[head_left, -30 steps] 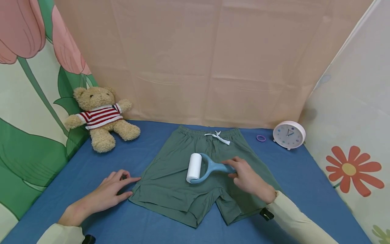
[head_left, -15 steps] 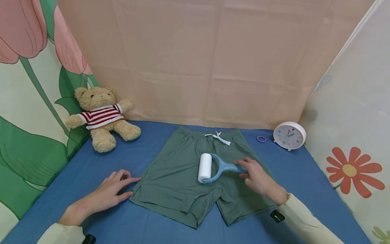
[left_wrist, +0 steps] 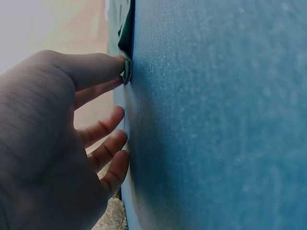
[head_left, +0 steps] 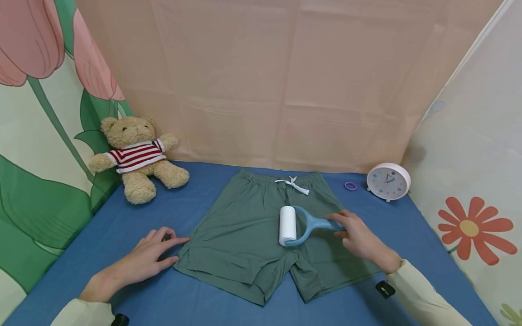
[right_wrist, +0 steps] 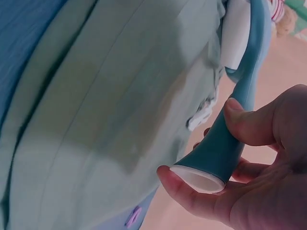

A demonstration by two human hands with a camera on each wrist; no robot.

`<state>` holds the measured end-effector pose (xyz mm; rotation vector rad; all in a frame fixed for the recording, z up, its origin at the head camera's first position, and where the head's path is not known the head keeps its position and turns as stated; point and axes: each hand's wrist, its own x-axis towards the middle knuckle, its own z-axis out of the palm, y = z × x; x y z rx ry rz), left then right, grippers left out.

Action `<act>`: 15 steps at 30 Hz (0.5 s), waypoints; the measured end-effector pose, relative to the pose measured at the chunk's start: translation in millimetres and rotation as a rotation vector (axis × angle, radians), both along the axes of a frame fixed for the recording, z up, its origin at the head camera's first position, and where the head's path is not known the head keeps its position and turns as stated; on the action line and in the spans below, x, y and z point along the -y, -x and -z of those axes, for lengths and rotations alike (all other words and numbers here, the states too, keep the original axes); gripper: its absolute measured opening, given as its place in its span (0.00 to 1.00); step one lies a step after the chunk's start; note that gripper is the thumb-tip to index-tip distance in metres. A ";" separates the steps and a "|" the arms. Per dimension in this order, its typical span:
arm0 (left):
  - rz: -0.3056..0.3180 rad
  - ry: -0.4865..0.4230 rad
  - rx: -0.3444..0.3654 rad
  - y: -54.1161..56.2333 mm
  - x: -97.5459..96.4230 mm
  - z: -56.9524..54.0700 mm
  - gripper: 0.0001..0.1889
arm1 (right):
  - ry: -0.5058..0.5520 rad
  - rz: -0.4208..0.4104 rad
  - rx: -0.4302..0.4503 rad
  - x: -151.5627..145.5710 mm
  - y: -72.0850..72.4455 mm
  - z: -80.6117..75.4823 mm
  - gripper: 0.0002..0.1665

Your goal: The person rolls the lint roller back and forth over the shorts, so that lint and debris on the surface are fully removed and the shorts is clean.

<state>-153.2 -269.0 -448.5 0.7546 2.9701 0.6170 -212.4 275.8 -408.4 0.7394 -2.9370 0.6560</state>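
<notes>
Green shorts (head_left: pixel 236 240) with a white drawstring (head_left: pixel 293 184) lie spread flat, waistband at the far side. My right hand (head_left: pixel 364 237) grips the blue handle of a lint roller (head_left: pixel 287 226), whose white roll is over the middle of the shorts. In the right wrist view, thumb and fingers wrap the handle (right_wrist: pixel 223 139) near its flared end. On the left, my left hand (head_left: pixel 148 256) rests with thumb and index finger apart, their tips touching the leg edge of the shorts. The left wrist view shows the thumb (left_wrist: pixel 96 67) at the fabric fold, other fingers loosely bent.
A teddy bear (head_left: pixel 140 156) in a striped shirt sits at the back left. At the back right stand a round pink clock (head_left: pixel 389 182) and, beside it, a purple ring (head_left: pixel 350 186). Blue cloth (head_left: pixel 216 308) covers the surface; a beige backdrop (head_left: pixel 261 90) rises behind.
My right hand has moved rightward with the lint roller, from the left part of the shorts to their middle. The left hand has stayed at the leg edge.
</notes>
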 end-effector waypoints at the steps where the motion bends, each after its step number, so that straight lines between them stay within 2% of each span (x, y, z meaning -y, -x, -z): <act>1: 0.000 0.001 0.004 0.0 -0.1 -0.1 0.24 | -0.004 0.004 -0.007 -2.5 0.2 0.3 0.35; 10: -0.007 0.005 0.014 -0.7 -1.0 -1.4 0.24 | -0.010 0.020 -0.013 -24.6 2.4 1.0 0.37; 15: -0.002 -0.003 -0.021 -0.7 -0.9 -0.1 0.24 | -0.037 0.045 -0.017 -35.6 3.9 1.4 0.33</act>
